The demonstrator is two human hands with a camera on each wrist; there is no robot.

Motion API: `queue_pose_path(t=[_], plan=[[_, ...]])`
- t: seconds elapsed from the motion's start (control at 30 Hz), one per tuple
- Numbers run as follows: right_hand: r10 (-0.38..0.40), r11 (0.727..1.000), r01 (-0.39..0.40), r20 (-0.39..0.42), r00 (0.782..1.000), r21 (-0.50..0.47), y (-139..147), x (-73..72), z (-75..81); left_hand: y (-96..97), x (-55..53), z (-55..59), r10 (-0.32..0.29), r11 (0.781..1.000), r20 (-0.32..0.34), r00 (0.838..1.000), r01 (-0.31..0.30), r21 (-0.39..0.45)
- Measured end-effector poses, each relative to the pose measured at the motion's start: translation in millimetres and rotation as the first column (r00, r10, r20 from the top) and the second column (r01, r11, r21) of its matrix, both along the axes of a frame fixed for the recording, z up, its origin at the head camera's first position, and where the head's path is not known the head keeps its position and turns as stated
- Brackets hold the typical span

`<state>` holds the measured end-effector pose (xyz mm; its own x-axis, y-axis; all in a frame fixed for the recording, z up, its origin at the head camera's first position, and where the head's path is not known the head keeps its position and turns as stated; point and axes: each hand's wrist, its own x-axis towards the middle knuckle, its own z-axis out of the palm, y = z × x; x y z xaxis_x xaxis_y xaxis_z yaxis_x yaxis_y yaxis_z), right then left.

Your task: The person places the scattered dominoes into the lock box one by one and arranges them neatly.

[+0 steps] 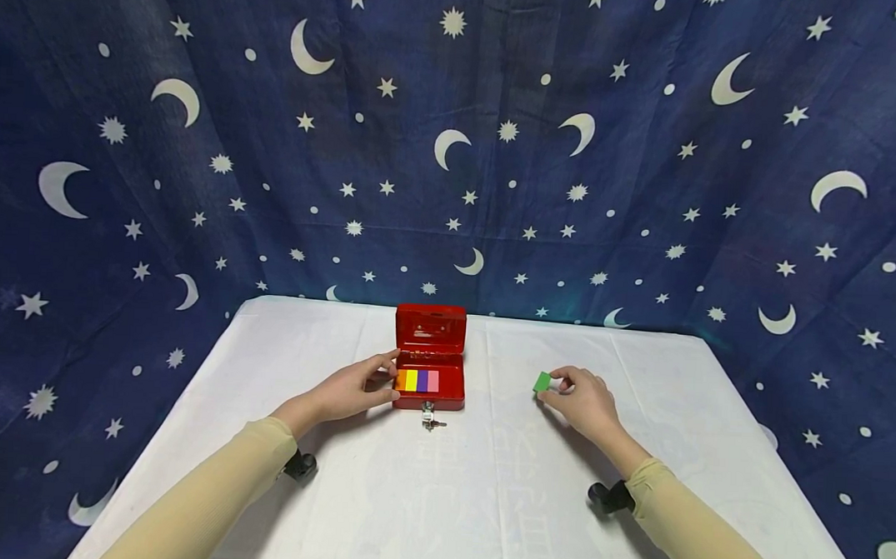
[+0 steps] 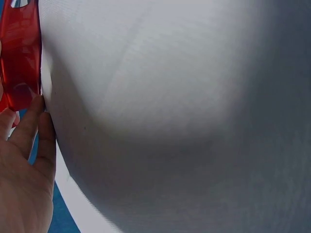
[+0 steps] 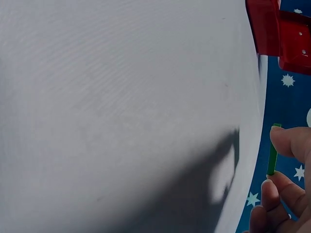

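A small red metal cash box (image 1: 451,383) stands on the table with its lid (image 1: 431,329) raised. Inside lies a row of flat rectangular pieces: orange, a yellow piece (image 1: 411,380), a purple piece (image 1: 423,381) and pink. My left hand (image 1: 349,389) rests against the box's left side, thumb near the front corner and fingers farther back. In the left wrist view, its fairly straight fingers touch the red wall. Right of the box, my right hand (image 1: 584,400) pinches a thin green rectangular piece (image 1: 543,382) between thumb and fingers, above the cloth.
At the box's front hangs a latch with small keys (image 1: 432,424). A white cloth (image 1: 438,512) covers the table. Behind it hangs a dark blue curtain (image 1: 511,199) with moons and stars. Black wrist straps show below both sleeves.
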<state>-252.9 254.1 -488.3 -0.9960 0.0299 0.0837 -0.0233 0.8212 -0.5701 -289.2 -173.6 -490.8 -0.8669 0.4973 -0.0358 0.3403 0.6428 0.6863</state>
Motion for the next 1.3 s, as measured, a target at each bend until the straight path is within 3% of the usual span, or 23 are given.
queue_pose_path(t=[0.53,1.3], plan=[[0.036,0.999,-0.037,-0.044,0.998,-0.01,-21.0,-3.5,12.4,-1.0,-1.9,-1.8,-0.002,1.0,-0.003,1.0,0.002,-0.008],[0.091,0.996,-0.092,-0.061,0.994,-0.013,-48.6,-9.8,17.6,-1.5,-1.6,-2.7,0.0,1.0,-0.007,1.0,0.0,0.005]])
